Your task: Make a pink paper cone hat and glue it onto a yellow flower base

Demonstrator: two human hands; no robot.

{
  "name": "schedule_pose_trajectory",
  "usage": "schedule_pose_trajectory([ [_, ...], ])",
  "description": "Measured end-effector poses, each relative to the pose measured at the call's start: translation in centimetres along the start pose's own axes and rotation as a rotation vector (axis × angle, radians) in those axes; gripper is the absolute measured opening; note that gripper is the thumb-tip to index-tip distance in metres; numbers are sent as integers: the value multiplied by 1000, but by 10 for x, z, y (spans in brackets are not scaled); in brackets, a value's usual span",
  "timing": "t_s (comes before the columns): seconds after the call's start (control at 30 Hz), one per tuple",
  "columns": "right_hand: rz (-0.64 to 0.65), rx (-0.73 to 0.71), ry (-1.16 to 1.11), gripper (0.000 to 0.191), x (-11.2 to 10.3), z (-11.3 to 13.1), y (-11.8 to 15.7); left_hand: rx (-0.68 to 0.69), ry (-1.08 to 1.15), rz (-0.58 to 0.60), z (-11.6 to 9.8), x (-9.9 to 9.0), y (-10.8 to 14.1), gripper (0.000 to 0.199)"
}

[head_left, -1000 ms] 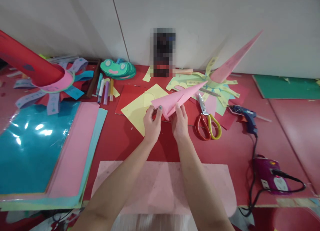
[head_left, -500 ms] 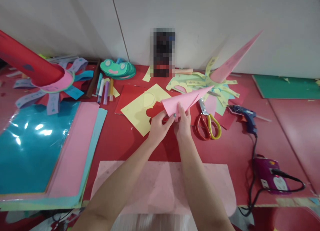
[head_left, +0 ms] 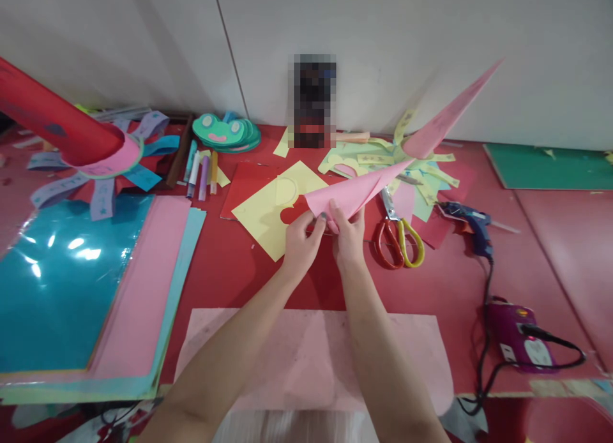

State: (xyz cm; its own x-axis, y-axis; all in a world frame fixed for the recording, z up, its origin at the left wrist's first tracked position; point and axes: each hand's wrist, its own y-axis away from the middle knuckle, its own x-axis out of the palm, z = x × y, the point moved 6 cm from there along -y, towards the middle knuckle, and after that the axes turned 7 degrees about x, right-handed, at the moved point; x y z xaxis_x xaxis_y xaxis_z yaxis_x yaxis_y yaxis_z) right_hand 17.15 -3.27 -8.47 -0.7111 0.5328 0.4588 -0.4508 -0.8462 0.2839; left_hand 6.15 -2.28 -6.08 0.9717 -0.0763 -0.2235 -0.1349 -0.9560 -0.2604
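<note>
A sheet of pink paper rolled into a cone point(head_left: 352, 189) is held above the red table, its narrow tip pointing right and away. My left hand point(head_left: 302, 240) pinches the lower edge of the wide end, thumb and fingers closed. My right hand point(head_left: 347, 233) grips the cone further along from below, the thumb on the near side and the other fingers mostly hidden. Under and behind it lie a yellow sheet point(head_left: 261, 216) and a red scalloped cut-out point(head_left: 295, 212). Scissors point(head_left: 397, 235) with one red and one yellow handle lie just right of my right hand.
A finished pink cone with yellow strips point(head_left: 438, 127) stands at the back right. A glue gun point(head_left: 472, 223) and its corded purple box point(head_left: 520, 334) lie right. Markers point(head_left: 204, 175), green frog faces point(head_left: 223, 133) and stacked coloured sheets point(head_left: 160, 283) are left. A pink sheet point(head_left: 306, 360) covers the front edge.
The cone's wide end has shifted slightly left and its tip reaches further to the right, so it looks longer and narrower. My left hand has slid a little left and down along the rim.
</note>
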Motion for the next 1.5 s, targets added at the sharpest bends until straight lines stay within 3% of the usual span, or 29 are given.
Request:
schedule_pose_trajectory([
  [0.67,-10,-106,14,45,0,6,2,110,-48,-168,-7,-10,2,22],
  [1.0,15,-122,37,47,-1,5,1,237,-98,-152,-13,-10,2,17],
  [1.3,40,-119,54,50,3,7,4,102,29,-212,-3,-13,2,13],
  [1.5,55,-140,66,50,4,6,4,101,21,-239,-3,-17,1,13],
])
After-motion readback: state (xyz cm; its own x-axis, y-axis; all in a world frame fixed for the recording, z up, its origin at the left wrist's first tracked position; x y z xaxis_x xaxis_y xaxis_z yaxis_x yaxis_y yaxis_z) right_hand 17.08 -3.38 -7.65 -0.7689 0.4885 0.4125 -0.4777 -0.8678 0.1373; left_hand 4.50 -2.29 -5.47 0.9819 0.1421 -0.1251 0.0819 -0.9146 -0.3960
